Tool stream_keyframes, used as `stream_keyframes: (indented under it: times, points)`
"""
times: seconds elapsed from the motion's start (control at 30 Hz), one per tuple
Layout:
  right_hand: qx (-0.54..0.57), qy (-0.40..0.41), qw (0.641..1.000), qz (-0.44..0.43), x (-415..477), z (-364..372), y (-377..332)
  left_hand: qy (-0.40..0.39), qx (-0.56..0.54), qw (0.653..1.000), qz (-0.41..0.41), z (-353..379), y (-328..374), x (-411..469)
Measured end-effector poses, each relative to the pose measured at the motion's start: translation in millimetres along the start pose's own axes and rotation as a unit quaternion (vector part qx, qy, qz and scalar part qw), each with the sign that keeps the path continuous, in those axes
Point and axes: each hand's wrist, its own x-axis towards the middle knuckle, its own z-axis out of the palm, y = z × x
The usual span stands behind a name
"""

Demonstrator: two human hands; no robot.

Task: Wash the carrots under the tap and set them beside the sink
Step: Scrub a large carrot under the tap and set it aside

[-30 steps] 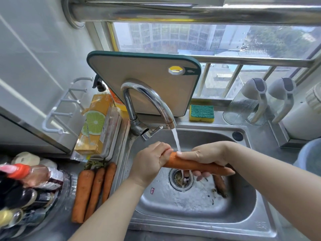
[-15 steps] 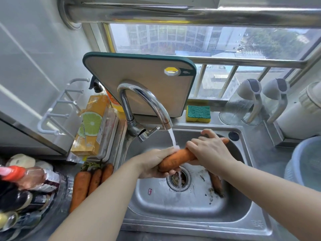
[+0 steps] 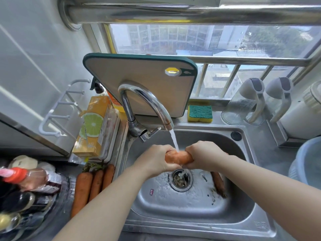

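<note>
Left hand: my left hand has its fingers curled tight round one end of the carrot.
Right hand: my right hand is wrapped round the other end in the same way.
Carrot: it lies level between my fists above the drain, with only its middle showing.
Tap: the chrome tap arches from the sink's back left corner, and its water stream lands on the carrot.
Sink: the steel sink has a wet floor, and a second carrot lies along its right wall.
Counter, left: three carrots lie side by side just beside the sink's left rim. A lime-printed carton is behind them and bottles are at the front left corner.
Counter, back edge: a green-edged cutting board leans upright behind the tap, with a sponge to its right.
Counter, right: grey counter carries two clear jugs at the back and a pale blue basin at the right edge.
Room: a barred window looks onto buildings, a steel rail runs overhead, and a white hook rack is on the left wall.
</note>
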Motion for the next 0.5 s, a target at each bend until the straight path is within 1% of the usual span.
stream_keyframes:
  times: [0.07, 0.13, 0.2, 0.33, 0.37, 0.4, 0.43, 0.47, 0.5]
  points:
    - [0.002, 0.010, 1.000, 0.000, 0, -1, 1, 0.026, 0.017, 1.000, 0.003, 3, -2, 0]
    - [-0.027, 0.047, 0.998, -0.019, -3, -2, 2, 0.026, -0.042, 0.998, -0.042, 5, -1, 0]
    - [-0.051, 0.102, 0.993, -0.037, -6, 1, 6, 0.013, -0.107, 0.991, -0.075, 7, 2, 2]
    - [-0.097, 0.188, 0.977, -0.029, -11, 17, 13, -0.065, -0.168, 0.977, -0.115, 1, 13, 7]
    - [-0.098, 0.194, 0.976, -0.026, -13, 20, 13, -0.092, -0.193, 0.968, -0.132, 0, 14, 6]
    - [-0.101, 0.202, 0.974, -0.028, -14, 23, 14, -0.125, -0.234, 0.952, -0.154, -2, 15, 6]
    - [-0.107, 0.218, 0.970, -0.032, -16, 27, 16, -0.160, -0.292, 0.926, -0.176, -3, 15, 4]
    - [-0.117, 0.234, 0.965, -0.033, -16, 29, 17, -0.190, -0.359, 0.892, -0.200, -3, 15, 2]
    - [-0.127, 0.249, 0.960, -0.027, -17, 28, 17, -0.212, -0.430, 0.848, -0.224, -2, 15, 0]
